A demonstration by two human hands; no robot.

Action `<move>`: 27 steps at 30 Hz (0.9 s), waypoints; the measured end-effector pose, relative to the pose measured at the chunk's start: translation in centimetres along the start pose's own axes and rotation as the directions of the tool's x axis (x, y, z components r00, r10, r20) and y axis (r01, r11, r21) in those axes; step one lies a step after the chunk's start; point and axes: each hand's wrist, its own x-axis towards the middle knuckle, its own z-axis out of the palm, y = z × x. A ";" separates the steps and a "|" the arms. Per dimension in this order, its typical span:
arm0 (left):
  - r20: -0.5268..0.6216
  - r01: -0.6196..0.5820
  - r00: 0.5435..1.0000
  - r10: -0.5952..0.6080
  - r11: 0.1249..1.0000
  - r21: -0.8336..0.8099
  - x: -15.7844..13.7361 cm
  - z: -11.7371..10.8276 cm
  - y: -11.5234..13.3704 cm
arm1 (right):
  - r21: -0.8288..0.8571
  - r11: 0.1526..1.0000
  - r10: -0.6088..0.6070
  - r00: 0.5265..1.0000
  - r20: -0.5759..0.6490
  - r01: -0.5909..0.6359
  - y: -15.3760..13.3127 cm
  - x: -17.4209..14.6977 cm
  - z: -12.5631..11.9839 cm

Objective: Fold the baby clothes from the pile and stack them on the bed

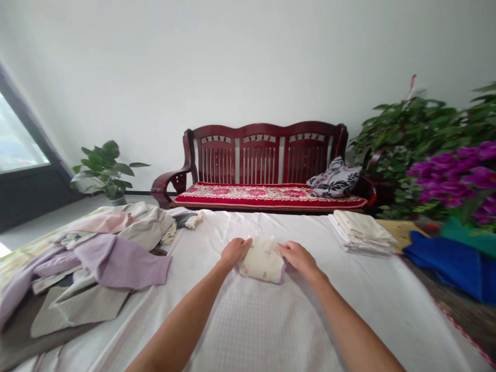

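Note:
A small cream cloth (pixel 262 261) with faint printed spots and a lilac edge is stretched between my two hands, just above or against the white sheet (pixel 263 330); I cannot tell which. My left hand (pixel 234 252) pinches its upper left corner between thumb and fingers. At the upper right corner, my right hand (pixel 298 257) grips it the same way. Whether the cloth is a garment or a plain piece is unclear. To the right lies a neat stack of folded cream cloths (pixel 362 232). A loose heap of clothes, with a lilac garment (pixel 124 261) on top, spreads over the left side.
Beyond the sheet stands a dark red wooden bench (pixel 259 155) with a patterned cushion (pixel 337 178). A potted plant (pixel 106 168) is at the back left. Purple flowers (pixel 461 175) and blue cloth (pixel 445 263) are at the right edge.

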 end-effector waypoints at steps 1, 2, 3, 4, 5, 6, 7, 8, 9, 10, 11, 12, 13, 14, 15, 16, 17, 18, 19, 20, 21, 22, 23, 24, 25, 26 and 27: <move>-0.015 0.006 1.000 -0.006 1.000 0.005 0.1 0.2 0.1 | -0.045 0.999 0.022 1.000 -0.011 -0.023 -0.6 0.1 0.1; -0.035 0.010 0.999 -0.010 1.000 0.008 0.1 0.4 0.0 | -0.084 0.996 0.041 0.999 -0.027 -0.043 -1.1 0.2 0.3; -0.057 0.014 0.998 -0.013 1.000 0.010 0.0 0.7 -0.1 | -0.113 0.992 0.049 0.998 -0.048 -0.055 -1.5 0.2 0.4; -0.079 0.020 0.997 -0.019 1.000 0.012 -0.1 0.8 -0.2 | -0.128 0.991 0.040 0.997 -0.071 -0.049 -1.8 0.3 0.5; -0.096 0.029 0.995 -0.027 0.999 0.016 -0.1 0.9 -0.3 | -0.139 0.989 0.028 0.996 -0.090 -0.041 -2.0 0.4 0.6; -0.107 0.039 0.994 -0.036 0.999 0.023 -0.2 1.0 -0.5 | -0.152 0.988 0.019 0.995 -0.098 -0.034 -2.2 0.6 0.8; -0.113 0.049 0.993 -0.045 0.998 0.034 -0.2 1.0 -0.5 | -0.166 0.986 0.017 0.995 -0.095 -0.033 -2.2 0.7 0.9; -0.114 0.059 0.992 -0.053 0.997 0.048 -0.2 0.9 -0.6 | -0.179 0.983 0.022 0.996 -0.083 -0.036 -2.1 0.9 1.0; -0.114 0.066 0.992 -0.059 0.996 0.064 -0.3 0.8 -0.5 | -0.191 0.981 0.032 0.997 -0.065 -0.044 -2.1 1.0 1.1; -0.115 0.073 0.991 -0.064 0.994 0.080 -0.3 0.6 -0.3 | -0.201 0.978 0.047 0.998 -0.047 -0.056 -2.0 1.1 1.2; -0.117 0.080 0.991 -0.069 0.992 0.094 -0.5 0.5 0.0 | -0.204 0.977 0.058 0.998 -0.041 -0.065 -2.0 1.2 1.3; -0.133 0.079 0.989 -0.063 0.991 0.113 -0.7 0.3 0.4 | -0.204 0.977 0.051 0.997 -0.054 -0.061 -2.0 1.1 1.4; -0.158 0.057 0.987 -0.034 0.988 0.142 -1.1 0.2 0.8 | -0.203 0.978 0.025 0.996 -0.089 -0.042 -2.1 0.9 1.5; -0.184 0.007 0.982 0.028 0.983 0.182 -1.5 0.2 1.3 | -0.207 0.978 -0.021 0.991 -0.132 -0.006 -2.2 0.6 1.6; -0.201 -0.067 0.973 0.114 0.971 0.228 -2.0 0.3 1.8 | -0.213 0.976 -0.086 0.981 -0.171 0.049 -2.5 0.3 1.7; -0.201 -0.153 0.956 0.212 0.950 0.273 -2.6 0.6 2.2 | -0.220 0.968 -0.163 0.967 -0.196 0.119 -2.7 -0.2 1.9; -0.181 -0.239 0.935 0.304 0.920 0.310 -3.1 1.0 2.5 | -0.228 0.954 -0.243 0.950 -0.196 0.197 -2.9 -0.6 2.2; -0.145 -0.310 0.916 0.373 0.890 0.333 -3.5 1.4 2.6 | -0.234 0.934 -0.314 0.934 -0.170 0.271 -3.0 -1.0 2.6; -0.105 -0.352 0.907 0.408 0.871 0.343 -3.9 1.9 2.5 | -0.238 0.911 -0.373 0.920 -0.125 0.337 -2.9 -1.3 3.0; -0.072 -0.367 0.907 0.416 0.861 0.352 -4.1 2.3 2.3 | -0.242 0.890 -0.414 0.908 -0.070 0.387 -2.8 -1.5 3.4; -0.046 -0.365 0.912 0.408 0.857 0.363 -4.2 2.7 1.9 | -0.249 0.873 -0.435 0.900 -0.014 0.419 -2.6 -1.7 3.8; -0.026 -0.357 0.919 0.394 0.856 0.373 -4.1 3.1 1.5 | -0.257 0.863 -0.440 0.897 0.041 0.435 -2.3 -1.7 4.2; -0.011 -0.346 0.926 0.378 0.858 0.380 -3.9 3.3 1.0 | -0.266 0.859 -0.430 0.898 0.087 0.438 -1.9 -1.6 4.5; 0.001 -0.336 0.932 0.363 0.861 0.381 -3.7 3.5 0.6 | -0.275 0.859 -0.413 0.902 0.126 0.432 -1.5 -1.4 4.7; 0.011 -0.331 0.936 0.353 0.866 0.376 -3.3 3.6 0.1 | -0.284 0.860 -0.394 0.906 0.157 0.424 -1.2 -1.2 4.8; 0.020 -0.327 0.939 0.344 0.872 0.364 -3.0 3.7 -0.2 | -0.294 0.860 -0.378 0.908 0.178 0.416 -1.0 -1.1 4.8; 0.028 -0.322 0.942 0.333 0.881 0.347 -2.6 3.7 -0.4 | -0.303 0.860 -0.368 0.910 0.194 0.412 -0.8 -0.9 4.8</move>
